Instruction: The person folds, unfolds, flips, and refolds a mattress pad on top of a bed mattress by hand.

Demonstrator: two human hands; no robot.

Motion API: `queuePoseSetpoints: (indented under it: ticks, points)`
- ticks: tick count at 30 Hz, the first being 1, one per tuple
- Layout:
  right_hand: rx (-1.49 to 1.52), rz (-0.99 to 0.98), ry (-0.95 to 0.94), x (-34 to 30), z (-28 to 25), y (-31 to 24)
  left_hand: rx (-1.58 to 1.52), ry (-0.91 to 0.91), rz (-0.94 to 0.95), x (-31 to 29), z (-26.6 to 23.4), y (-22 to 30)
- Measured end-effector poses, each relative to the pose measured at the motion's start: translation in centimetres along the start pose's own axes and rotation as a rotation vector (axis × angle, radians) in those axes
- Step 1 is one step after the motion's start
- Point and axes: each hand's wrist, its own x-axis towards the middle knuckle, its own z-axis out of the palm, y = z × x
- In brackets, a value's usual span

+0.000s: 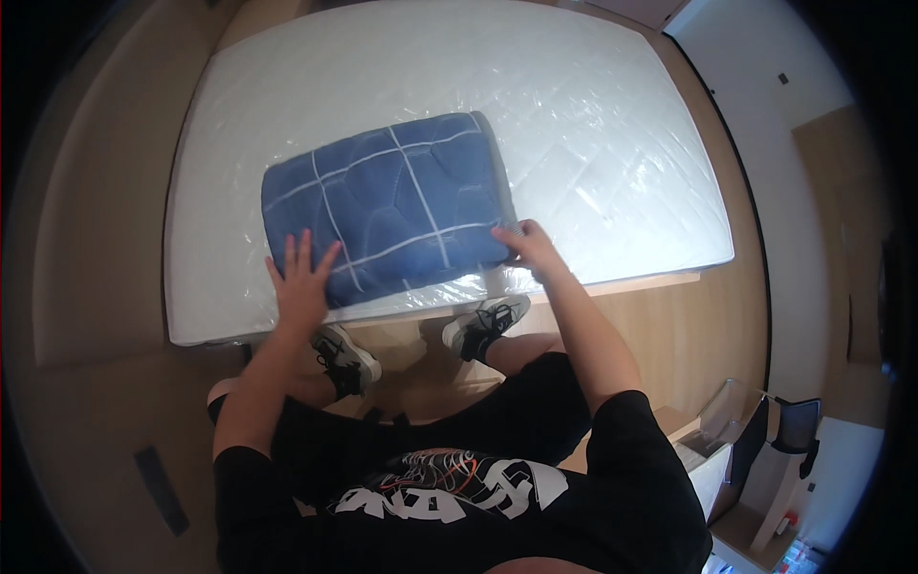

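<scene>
A folded blue quilt (373, 196) with white grid lines and stitched quilting lies on a white mattress (612, 172) wrapped in clear plastic. My left hand (304, 287) rests on the quilt's near left part, its fingers spread out flat. At the near right corner, my right hand (529, 247) grips the quilt's edge between thumb and fingers. A greyish underside shows along the quilt's right side.
The mattress sits on a light wood bed base (622, 284), with a padded beige headboard (96, 191) at the left. My shoes (486, 325) are close to the bed's near edge. An office chair (797, 426) and a clear plastic box (729, 411) stand at the lower right.
</scene>
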Motion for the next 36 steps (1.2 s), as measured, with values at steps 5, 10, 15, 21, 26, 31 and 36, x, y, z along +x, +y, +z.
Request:
queuePoseSetpoints:
  ticks: [5,10,15,21,26,31,36]
  points:
    - [-0.589,-0.267,0.222,-2.0,2.6,-1.1,0.027,-0.011,0.135,0.4,-2.0,-2.4]
    - [-1.139,-0.617,0.174,-1.1,5.3,-7.1,-0.139,-0.068,0.415,0.3,-2.0,-1.3]
    - [-1.045,-1.088,0.442,2.5,9.8,-13.0,-0.253,-0.022,0.548,1.8,-0.5,-3.0]
    - [-1.342,-0.880,0.271,3.9,14.1,-8.8,-0.625,-0.222,0.339,5.3,-0.2,-4.8]
    - [-1.267,-0.907,0.233,3.7,12.4,-6.3,-0.333,0.319,-0.011,8.0,1.8,-4.4]
    - [-1.330,-0.809,0.266,4.2,10.9,-4.8,-0.298,0.279,-0.149,9.0,4.6,-5.3]
    - [-1.048,-0.732,0.452,5.6,11.1,-3.1,-0.339,0.198,-0.126,10.0,5.6,-5.5]
